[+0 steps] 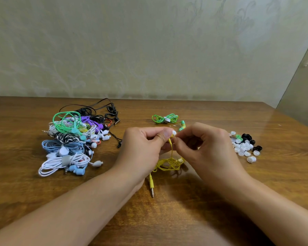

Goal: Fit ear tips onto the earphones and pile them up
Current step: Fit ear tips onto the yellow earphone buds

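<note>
Between both hands (172,139), yellow earbud (170,140) (mostly hidden)

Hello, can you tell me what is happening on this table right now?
A person is fitting a white ear tip onto yellow earphones, pinched between the left hand and the right hand. A pile of earphones lies to the left, loose ear tips lie to the right, and green earphones wait behind the hands on the wooden table.
</note>
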